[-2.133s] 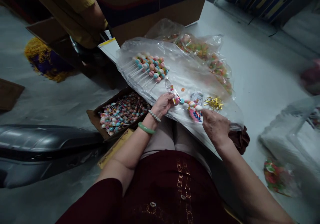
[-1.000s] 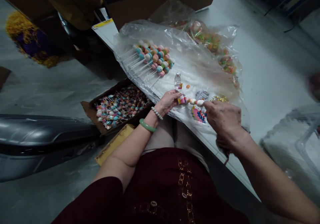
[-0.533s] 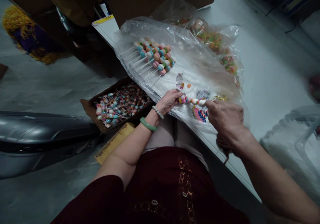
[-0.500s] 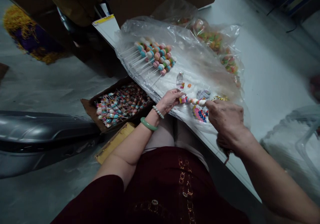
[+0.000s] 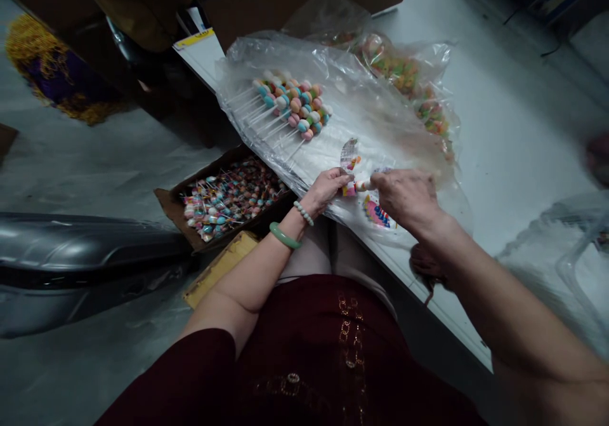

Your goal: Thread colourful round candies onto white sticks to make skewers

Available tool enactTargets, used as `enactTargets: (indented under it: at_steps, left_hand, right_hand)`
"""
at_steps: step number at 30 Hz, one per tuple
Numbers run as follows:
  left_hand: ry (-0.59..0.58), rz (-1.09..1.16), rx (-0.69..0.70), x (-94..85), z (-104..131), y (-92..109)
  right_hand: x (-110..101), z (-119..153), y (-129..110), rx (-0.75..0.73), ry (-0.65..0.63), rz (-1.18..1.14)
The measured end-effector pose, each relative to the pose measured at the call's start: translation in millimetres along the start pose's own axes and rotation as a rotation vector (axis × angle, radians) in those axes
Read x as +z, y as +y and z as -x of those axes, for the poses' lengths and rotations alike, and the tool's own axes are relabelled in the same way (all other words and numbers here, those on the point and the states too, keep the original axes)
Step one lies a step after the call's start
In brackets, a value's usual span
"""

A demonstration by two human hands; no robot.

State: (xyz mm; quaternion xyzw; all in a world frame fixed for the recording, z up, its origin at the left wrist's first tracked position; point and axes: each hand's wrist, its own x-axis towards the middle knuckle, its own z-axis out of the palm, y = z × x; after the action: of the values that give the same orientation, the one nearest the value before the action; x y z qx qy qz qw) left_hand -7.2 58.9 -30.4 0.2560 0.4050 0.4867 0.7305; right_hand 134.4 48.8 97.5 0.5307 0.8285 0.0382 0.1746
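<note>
My left hand (image 5: 327, 189) wears a beaded bracelet and a green bangle. Its fingers pinch a small printed plastic wrapper (image 5: 349, 190) at the table's near edge. Close beside it, my right hand (image 5: 410, 199) is closed around a candy stick (image 5: 363, 186); a few pale candies show between the hands, up against the wrapper. How far they sit inside it I cannot tell. Colourful printed wrappers (image 5: 375, 211) lie just below my right hand, and a clear one (image 5: 349, 152) lies above my left. Farther left, unwrapped candy sticks (image 5: 297, 105) are piled on plastic sheeting.
Clear plastic bags (image 5: 404, 73) of colourful candies lie along the far side of the white table (image 5: 504, 115). Below its left edge stands a cardboard box (image 5: 166, 207) full of wrapped candy sticks, beside a yellow box (image 5: 216, 273). A shiny grey object (image 5: 85, 242) is at left.
My right hand has moved left toward my left hand, bringing the candy stick closer to the wrapper. Less of the candy row now shows between them. The left hand has barely moved.
</note>
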Motion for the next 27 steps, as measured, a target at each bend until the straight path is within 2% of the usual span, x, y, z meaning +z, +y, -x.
enactTargets:
  at_steps: [4,8,10,12,15,17,19,22,27]
  left_hand:
    - [-0.007,0.018,0.021,-2.2,-1,-3]
    - [0.042,0.131,0.049,-4.8,4,1]
    - [0.092,0.235,0.107,-4.9,7,4]
    - [0.092,0.298,0.125,-2.6,12,6]
    - [0.005,0.272,0.055,6.9,21,5]
    - [-0.058,0.222,0.010,16.6,29,3]
    - [-0.072,0.174,0.000,27.4,36,-1]
    - [-0.037,0.118,0.033,42.9,46,-9]
    - [-0.010,0.094,0.074,57.3,52,-13]
  right_hand:
    - [4,1,-2,0.038,0.042,-0.060]
    - [39,22,20,0.274,0.049,-0.301]
    - [64,36,29,0.385,0.114,-0.558]
    - [87,51,30,0.412,0.177,-0.927]
    - [109,70,12,0.470,0.187,-1.466]
    - [114,78,-3,0.504,0.166,-1.676]
    - [116,83,-16,0.492,0.127,-1.774]
    - [121,86,-28,0.432,0.100,-1.774]
    - [129,87,-38,0.399,0.195,-1.836]
